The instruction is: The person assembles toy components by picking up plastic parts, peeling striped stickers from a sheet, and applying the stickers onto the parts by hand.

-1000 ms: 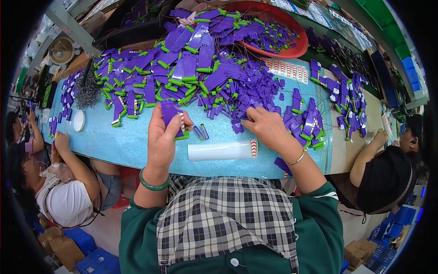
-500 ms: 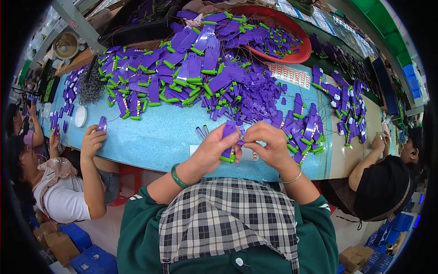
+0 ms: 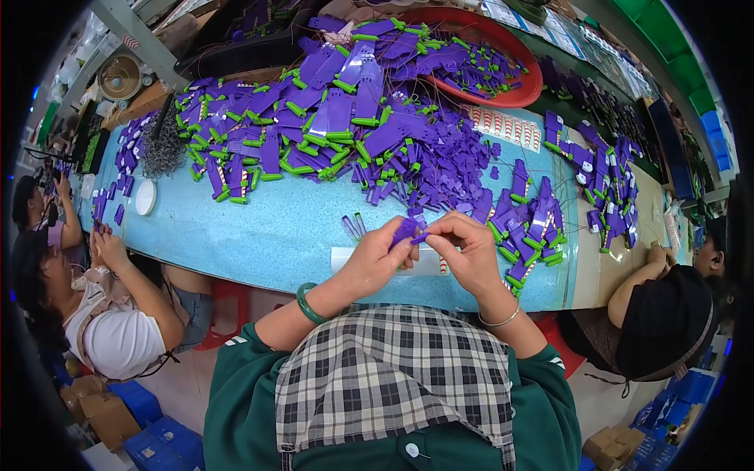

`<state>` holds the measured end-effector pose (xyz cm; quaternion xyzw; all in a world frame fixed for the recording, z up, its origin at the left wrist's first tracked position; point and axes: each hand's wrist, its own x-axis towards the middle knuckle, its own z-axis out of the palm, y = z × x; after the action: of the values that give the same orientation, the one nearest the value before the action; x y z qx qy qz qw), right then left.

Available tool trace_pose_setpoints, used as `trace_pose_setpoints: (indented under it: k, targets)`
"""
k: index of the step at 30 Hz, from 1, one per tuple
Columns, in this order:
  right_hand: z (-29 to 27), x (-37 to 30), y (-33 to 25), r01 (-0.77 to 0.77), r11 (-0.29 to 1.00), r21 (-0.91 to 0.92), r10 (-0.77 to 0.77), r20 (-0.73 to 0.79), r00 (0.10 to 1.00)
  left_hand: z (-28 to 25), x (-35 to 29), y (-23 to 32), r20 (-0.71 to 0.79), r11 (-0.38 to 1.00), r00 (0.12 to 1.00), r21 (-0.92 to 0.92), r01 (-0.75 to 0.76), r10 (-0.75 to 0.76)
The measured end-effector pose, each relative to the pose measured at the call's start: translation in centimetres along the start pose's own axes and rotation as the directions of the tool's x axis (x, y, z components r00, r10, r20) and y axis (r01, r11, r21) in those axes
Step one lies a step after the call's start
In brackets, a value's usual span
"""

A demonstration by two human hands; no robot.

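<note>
My left hand (image 3: 372,261) is closed on a flat purple plastic piece (image 3: 404,230), held above the near part of the table. The fingers and thumb of my right hand (image 3: 469,250) pinch a small purple part (image 3: 421,239) right against that piece. Whether the two are joined, I cannot tell. Under my hands lies a whitish sheet (image 3: 341,257) with red marks at its right end. A large heap of purple pieces (image 3: 314,133) with green ends spreads beyond my hands, and small loose purple parts (image 3: 452,169) lie at its near right side.
A red basin (image 3: 532,85) with more purple pieces stands at the far side. Another cluster of pieces (image 3: 538,228) lies right of my hands. A white round lid (image 3: 146,197) and tangled wire (image 3: 163,147) are at left. Co-workers sit at both sides.
The purple piece in my left hand has turned, and its green end no longer shows. The co-worker's hand at left has drawn back from the table.
</note>
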<state>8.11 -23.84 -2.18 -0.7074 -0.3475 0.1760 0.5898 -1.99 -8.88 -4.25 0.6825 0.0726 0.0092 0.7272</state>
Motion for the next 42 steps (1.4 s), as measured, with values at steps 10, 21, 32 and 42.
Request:
trace_pose_setpoints:
  k: [10, 21, 32, 42]
  targets:
    - [-0.1, -0.4, -1.3, 0.130, 0.949, -0.287, -0.131, 0.016, 0.991, 0.6, 0.0, 0.5, 0.127, 0.774, 0.975, 0.594, -0.221, 0.181]
    - [-0.8, -0.8, 0.4, -0.075, 0.984, -0.161, 0.095, 0.117, 0.989, 1.5, 0.3, 0.6, 0.171, 0.958, 0.978, 0.276, 0.073, -0.124]
    - [-14.2, 1.0, -1.8, -0.031, 0.390, -0.920, -0.196, -0.116, 0.974, -6.2, 9.3, 3.4, -0.172, 0.283, 0.907, 0.957, 0.062, 0.384]
    - [-1.4, -2.8, 1.2, 0.175, 0.685, -0.707, -0.063, 0.182, 0.981, -6.4, 10.8, 2.2, 0.015, -0.128, 0.914, 0.991, 0.040, 0.406]
